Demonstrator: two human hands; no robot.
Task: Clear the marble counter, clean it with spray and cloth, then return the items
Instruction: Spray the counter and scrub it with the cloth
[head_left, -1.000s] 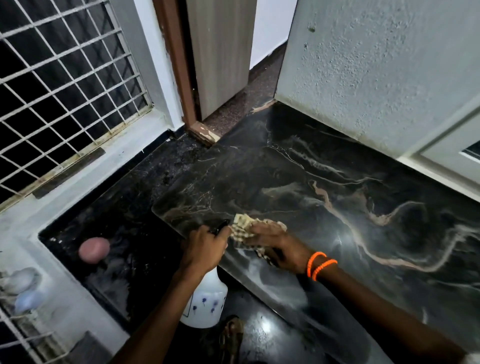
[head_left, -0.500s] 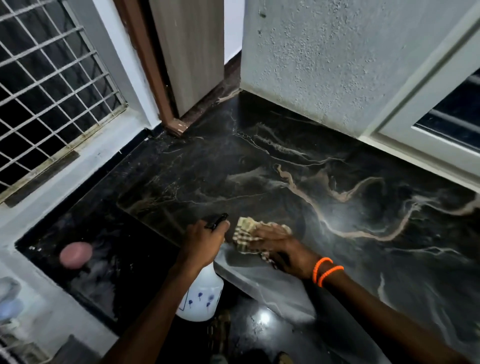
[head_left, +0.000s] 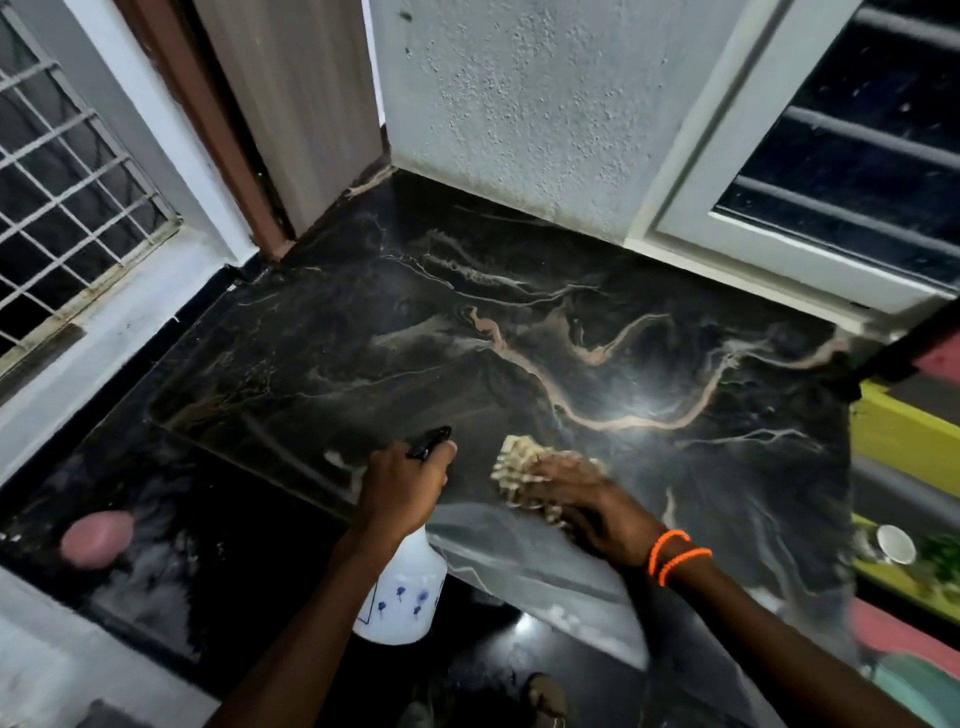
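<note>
The black marble counter (head_left: 519, 322) with pale veins fills the middle of the view. My left hand (head_left: 402, 480) grips the black trigger head of a white spray bottle (head_left: 402, 597) with small blue flowers; the bottle hangs past the counter's near edge. My right hand (head_left: 587, 501), with orange bands at the wrist, presses a checked beige cloth (head_left: 517, 462) flat on the marble near the front edge, just right of the spray nozzle. Part of the cloth is hidden under my fingers.
A pink soap bar (head_left: 96, 535) lies on the lower black ledge at left. A grilled window (head_left: 62, 208) is at far left, a wooden door (head_left: 291, 104) and rough white wall (head_left: 519, 104) behind. A white cup (head_left: 896, 543) and green items sit at right.
The view has swung right, showing more of the counter's right side. My right hand has slid the cloth a little rightward away from the nozzle. The left hand still holds the bottle.
</note>
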